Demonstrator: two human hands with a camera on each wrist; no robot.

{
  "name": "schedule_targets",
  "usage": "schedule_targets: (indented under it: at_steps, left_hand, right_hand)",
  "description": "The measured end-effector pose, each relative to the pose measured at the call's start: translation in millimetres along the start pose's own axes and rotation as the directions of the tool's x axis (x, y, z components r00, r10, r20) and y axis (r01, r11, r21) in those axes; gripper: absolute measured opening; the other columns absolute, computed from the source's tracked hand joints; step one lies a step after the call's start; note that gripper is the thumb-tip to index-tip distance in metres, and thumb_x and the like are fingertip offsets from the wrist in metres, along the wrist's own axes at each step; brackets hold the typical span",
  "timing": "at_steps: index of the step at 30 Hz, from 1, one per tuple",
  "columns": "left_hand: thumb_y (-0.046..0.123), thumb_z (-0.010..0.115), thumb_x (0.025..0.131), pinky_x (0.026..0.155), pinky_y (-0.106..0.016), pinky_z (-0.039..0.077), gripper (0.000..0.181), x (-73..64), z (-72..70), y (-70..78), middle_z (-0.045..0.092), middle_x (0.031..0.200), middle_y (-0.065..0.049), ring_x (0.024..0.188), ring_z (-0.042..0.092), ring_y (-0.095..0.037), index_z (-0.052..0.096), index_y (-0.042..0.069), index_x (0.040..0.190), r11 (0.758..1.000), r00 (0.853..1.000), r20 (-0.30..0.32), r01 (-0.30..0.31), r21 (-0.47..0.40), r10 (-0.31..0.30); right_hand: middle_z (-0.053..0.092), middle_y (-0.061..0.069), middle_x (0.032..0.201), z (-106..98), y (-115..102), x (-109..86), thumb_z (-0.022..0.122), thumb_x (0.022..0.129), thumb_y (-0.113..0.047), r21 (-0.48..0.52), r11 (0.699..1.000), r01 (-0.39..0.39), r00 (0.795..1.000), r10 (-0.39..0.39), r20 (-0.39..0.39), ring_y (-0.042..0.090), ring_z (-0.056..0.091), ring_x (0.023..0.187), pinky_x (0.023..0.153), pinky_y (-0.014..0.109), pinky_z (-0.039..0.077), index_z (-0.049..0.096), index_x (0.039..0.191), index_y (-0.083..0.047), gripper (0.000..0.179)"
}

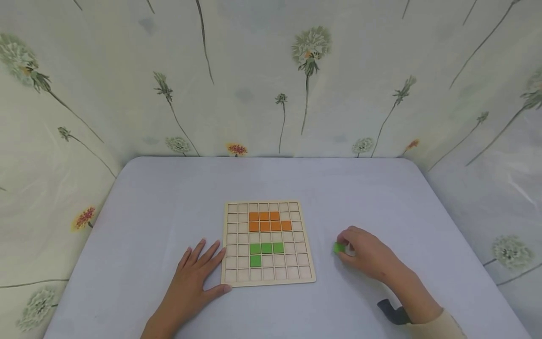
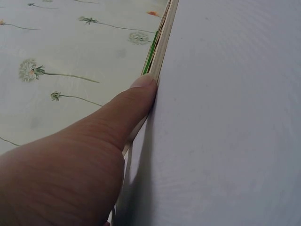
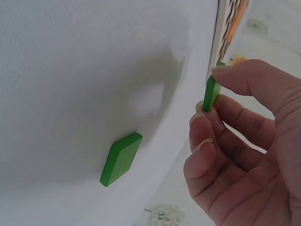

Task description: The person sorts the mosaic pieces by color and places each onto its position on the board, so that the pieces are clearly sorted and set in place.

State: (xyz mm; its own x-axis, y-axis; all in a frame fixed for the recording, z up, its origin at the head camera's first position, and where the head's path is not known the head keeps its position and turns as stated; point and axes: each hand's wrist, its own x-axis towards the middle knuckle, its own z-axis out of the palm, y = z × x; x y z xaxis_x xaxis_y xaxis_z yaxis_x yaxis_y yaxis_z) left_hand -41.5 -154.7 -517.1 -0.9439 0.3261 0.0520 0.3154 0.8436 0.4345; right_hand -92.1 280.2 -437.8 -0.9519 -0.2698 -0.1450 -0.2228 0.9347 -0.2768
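Observation:
My right hand (image 1: 368,254) pinches a green square tile (image 3: 212,92) between thumb and fingertips, right of the board and above the table. A second green tile (image 3: 122,161) lies on the table under that hand in the right wrist view. My left hand (image 1: 192,280) rests with fingers spread at the left edge of a square wooden grid board (image 1: 311,263), its thumb along the lower left corner. Orange tiles (image 1: 264,226) fill several cells in two upper rows of the board. Lower down, a row of three green tiles (image 1: 266,248) has one more green tile (image 1: 255,261) below its left end.
A white table (image 1: 178,188) carries the board. Light curtain-like sheets (image 1: 254,70) printed with dandelions stand behind it and at both sides. A dark curved piece (image 1: 394,313) shows beside my right wrist.

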Motion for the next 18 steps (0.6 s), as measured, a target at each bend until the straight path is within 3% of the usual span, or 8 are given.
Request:
schedule_targets:
  at_steps: [10, 18]
  left_hand:
    - [0.065, 0.079, 0.082, 0.127, -0.057, 0.011, 0.091, -0.4, 1.2, -1.0, 0.036, 0.167, 0.006, 0.159, 0.017, -0.03, 0.049, 0.026, 0.159, 1.0, 0.999, -0.031, -0.023, 0.0, 0.023]
    - [0.063, 0.081, 0.081, 0.127, -0.056, 0.01, 0.092, -0.3, 0.7, -0.3, 0.035, 0.168, 0.006, 0.16, 0.017, -0.029, 0.048, 0.026, 0.159, 1.0, 1.0, -0.019, -0.015, 0.02, 0.015]
  right_hand:
    - [0.065, -0.006, 0.098, -1, -10, 4.2, 0.083, 0.087, -0.016, -0.007, 0.999, 0.035, 0.999, -0.034, 0.008, 0.012, 0.061, 0.087, 0.079, 0.035, 0.059, 0.075, 0.109, -0.01, 0.024]
    - [0.064, -0.007, 0.098, 1, -18, 7.7, 0.083, 0.087, -0.016, 0.001, 0.998, 0.07, 0.998, -0.07, -0.005, 0.011, 0.061, 0.088, 0.08, 0.035, 0.059, 0.075, 0.109, -0.009, 0.024]
